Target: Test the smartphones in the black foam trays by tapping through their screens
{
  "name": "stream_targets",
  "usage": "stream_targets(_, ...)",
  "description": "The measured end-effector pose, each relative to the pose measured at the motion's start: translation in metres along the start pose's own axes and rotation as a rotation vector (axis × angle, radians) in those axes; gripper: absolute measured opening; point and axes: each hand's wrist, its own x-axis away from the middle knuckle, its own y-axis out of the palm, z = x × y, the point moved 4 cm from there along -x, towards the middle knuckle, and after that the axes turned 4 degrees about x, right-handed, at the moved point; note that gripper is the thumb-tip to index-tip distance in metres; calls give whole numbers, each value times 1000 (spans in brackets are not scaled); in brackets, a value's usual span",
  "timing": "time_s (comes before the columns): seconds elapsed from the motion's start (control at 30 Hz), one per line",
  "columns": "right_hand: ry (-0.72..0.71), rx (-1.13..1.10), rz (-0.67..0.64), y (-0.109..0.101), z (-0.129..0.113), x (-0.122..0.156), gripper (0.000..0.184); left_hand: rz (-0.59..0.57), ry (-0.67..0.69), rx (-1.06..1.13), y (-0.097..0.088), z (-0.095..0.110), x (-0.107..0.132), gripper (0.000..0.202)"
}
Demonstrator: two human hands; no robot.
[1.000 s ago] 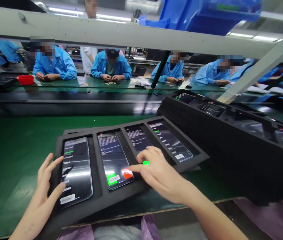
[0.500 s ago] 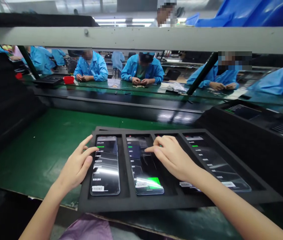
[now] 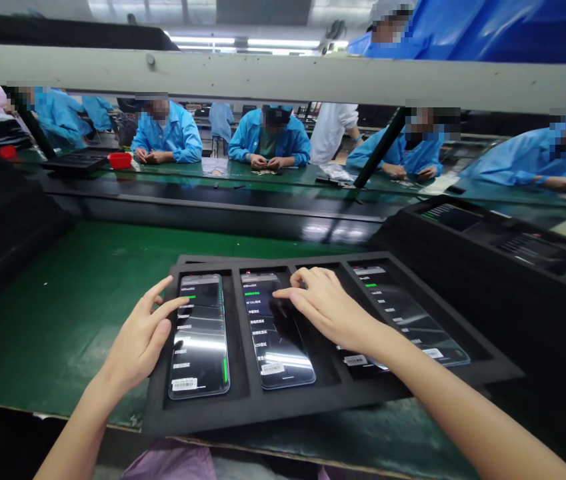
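Black tray [image 3: 240,408]: four compartments, one phone in each

Tray lies slightly askew on the green bench top [image 3: 97,293], directly in front of me; another dark edge shows from under its far side. All positions taken from the tray.

My left hand [image 3: 140,333] is at its left edge, fingers spread apart, index tip over the upper screen of the first phone [image 3: 200,340]. Contact with the glass: cannot tell.

My right hand [image 3: 330,310] is above its middle, index finger straight and apart from the curled others, tip at the second phone [image 3: 280,333]. Contact here: cannot tell. That screen shows a list, one line green.

Third phone [image 3: 355,360], third compartment: mostly hidden under my right hand and forearm. Fourth phone [image 3: 413,320]: rightmost compartment, list lit.

Right of the tray: black stack [image 3: 413,257], more lit screens on top. Beyond the tray: red bin [image 3: 119,160], co-workers in blue jackets [image 3: 270,143].
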Motion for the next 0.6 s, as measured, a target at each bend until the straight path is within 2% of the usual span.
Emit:
stream_targets(0.13, 147, -21, 115, -11, 34, 20, 49, 96, -61, 109, 7, -9, 4, 45)
stream_targets(0.23, 271, -40, 140, -12, 55, 36, 48, 138, -101, 165, 10, -13, 3, 42)
stream_targets(0.3, 297, -31, 128, -10, 59, 42, 48, 137, -109, 177, 10, -14, 2, 41)
stream_targets(0.43, 258, 6, 94, -9, 59, 46, 45, 125, -145, 181, 9, -11, 2, 41)
stream_targets(0.6, 438, 32, 281, -26, 89, 67, 48, 146, -190, 201, 9, -8, 2, 41)
